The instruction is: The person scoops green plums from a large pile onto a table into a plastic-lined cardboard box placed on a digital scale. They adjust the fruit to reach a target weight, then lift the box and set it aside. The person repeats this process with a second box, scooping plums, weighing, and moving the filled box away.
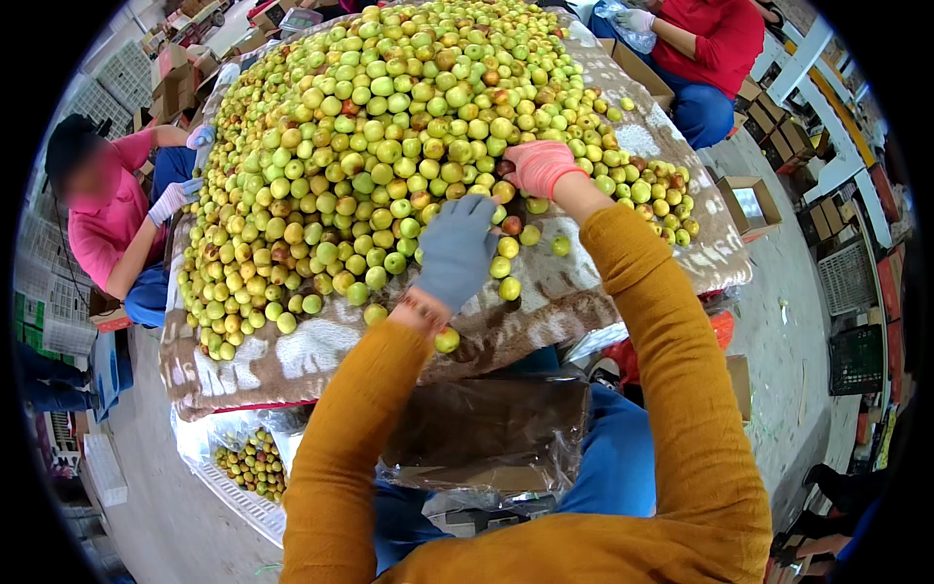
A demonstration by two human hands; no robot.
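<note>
A large heap of green-yellow and reddish fruit, seemingly jujubes [350, 182], lies on a table covered with a brown and white patterned blanket [306, 354]. My left hand [458, 248], in a grey glove, rests palm down at the near edge of the heap; its fingertips touch fruit, and the palm side is hidden. In a coral-pink glove, my right hand [541, 169] reaches into the heap just beyond and to the right, its fingers at a dark reddish fruit [505, 168]. Whether it grips that fruit is unclear. A few loose fruits lie between my forearms.
Below the table edge, a cardboard box lined with clear plastic [489, 431] sits at my lap. Left of it stands a white crate [241, 496] holding fruit. One person [117, 212] works at the left side, another [704, 44] sits at the upper right. An open carton [749, 208] stands on the floor.
</note>
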